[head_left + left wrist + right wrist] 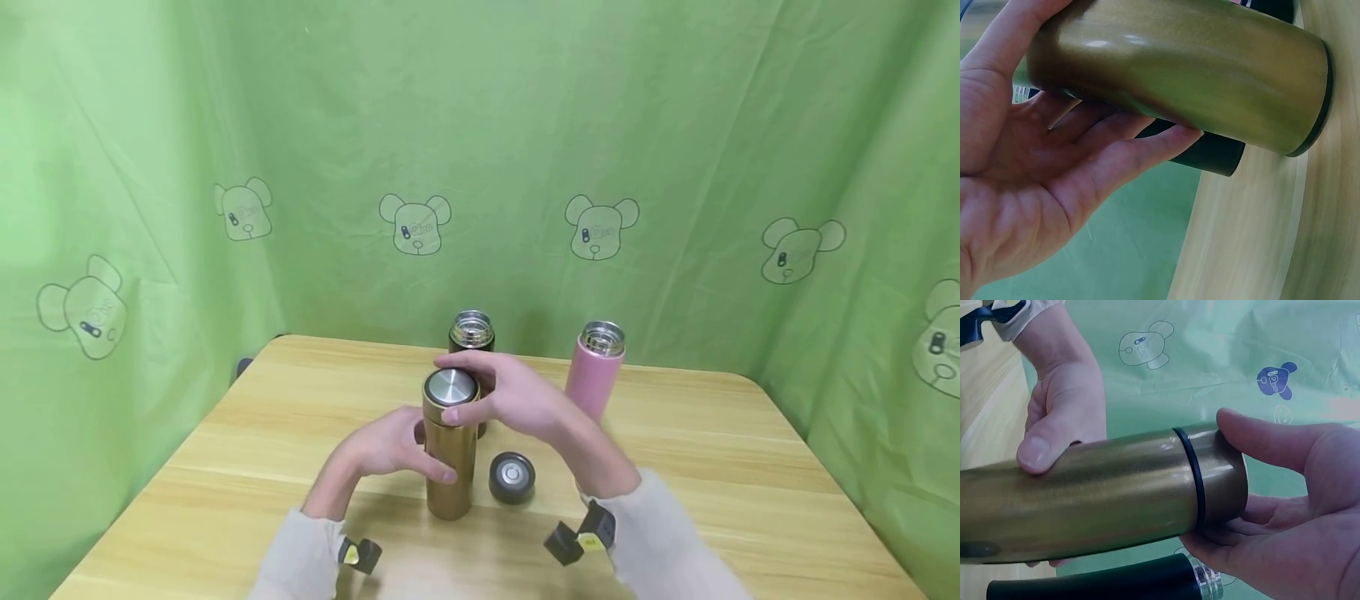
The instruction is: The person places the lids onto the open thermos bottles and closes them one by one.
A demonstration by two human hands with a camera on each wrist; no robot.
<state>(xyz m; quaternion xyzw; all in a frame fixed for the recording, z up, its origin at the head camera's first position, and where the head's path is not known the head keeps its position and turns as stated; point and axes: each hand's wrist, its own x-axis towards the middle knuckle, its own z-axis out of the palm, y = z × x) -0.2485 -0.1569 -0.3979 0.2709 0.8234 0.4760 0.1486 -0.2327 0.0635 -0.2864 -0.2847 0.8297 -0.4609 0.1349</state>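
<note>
A gold thermos (451,471) stands upright near the middle of the table, its lid (452,386) showing a brushed silver top. My left hand (390,442) grips the body, thumb on the near side and fingers behind. Around the lid curl the thumb and fingers of my right hand (517,398). In the right wrist view a black ring (1192,478) shows between the lid's gold band and the body. Seen from the left wrist, the lower body (1210,75) ends in a black base rim.
Right behind the gold thermos is a black thermos (472,332) without a lid, partly hidden by my right hand. A lidless pink thermos (592,379) stands farther right. One dark lid (512,477) lies on the wooden table (675,500) beside the gold thermos. Green curtains (510,125) surround the table.
</note>
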